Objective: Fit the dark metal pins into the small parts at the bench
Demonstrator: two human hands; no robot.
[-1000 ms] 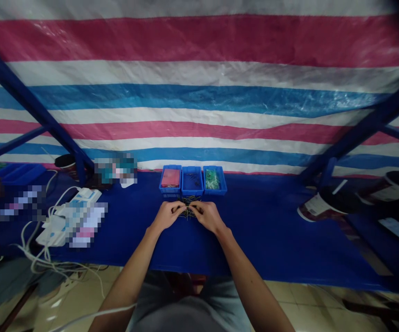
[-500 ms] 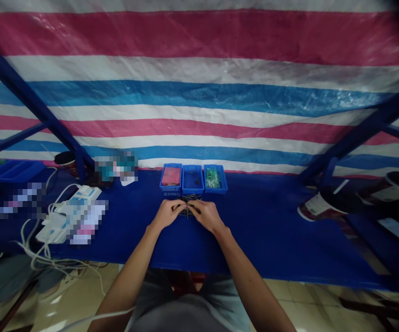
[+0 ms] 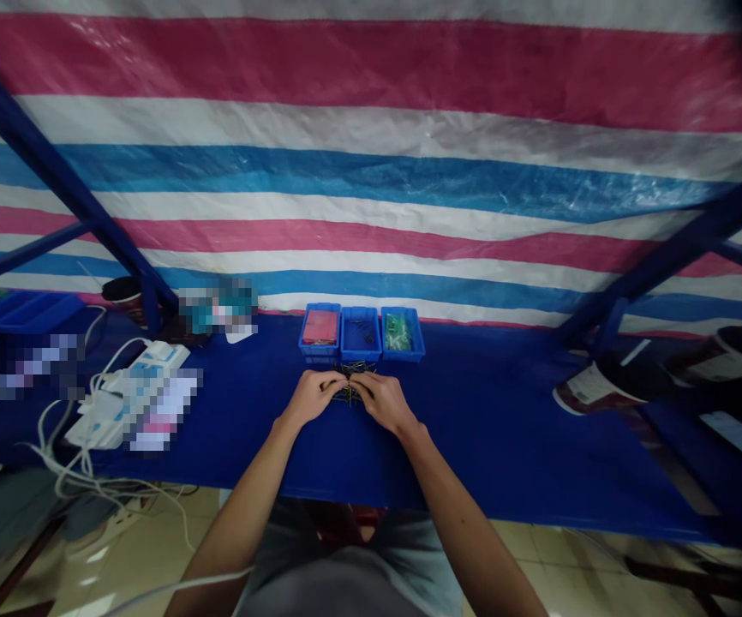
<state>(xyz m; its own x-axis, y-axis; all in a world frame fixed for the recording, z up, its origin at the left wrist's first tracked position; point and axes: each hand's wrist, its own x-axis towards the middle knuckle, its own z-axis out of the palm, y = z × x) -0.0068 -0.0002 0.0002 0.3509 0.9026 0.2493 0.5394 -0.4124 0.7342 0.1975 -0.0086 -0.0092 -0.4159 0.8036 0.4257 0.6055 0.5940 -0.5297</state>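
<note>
"Brass-coloured and dark, the little pins (image 3: 349,395) lie heaped right under our fingers, don't they?"

"Yes, halfway along the desk (image 3: 487,428), between its front and back edges. They're too small for us to say whether they're nails or screws."

"What could trip us up?"

"That heap looks loose and tangled, so lifting one piece might drag its neighbours along. A knock from a wrist could scatter some towards the front edge, and with our fingers crowding in so close, we might easily prick ourselves or drop a piece unnoticed."

"And our grip?"

"Our left hand (image 3: 312,396) and right hand (image 3: 384,400) meet over the heap, thumbs and forefingers drawn in almost to a pinch, fingertips touching or nearly so. Whether anything sits between them, we can't make out."

"Further out?"

"Just behind the heap, three boxes stand in a row near the back edge: the left box (image 3: 318,350) with something flat and pink, the middle box (image 3: 362,355) with a few dark bits, the right box (image 3: 403,354) with green and clear pieces. Beyond those, we've a power strip (image 3: 104,420) towards the front left corner and a cup (image 3: 595,386) over by the right edge."
</note>
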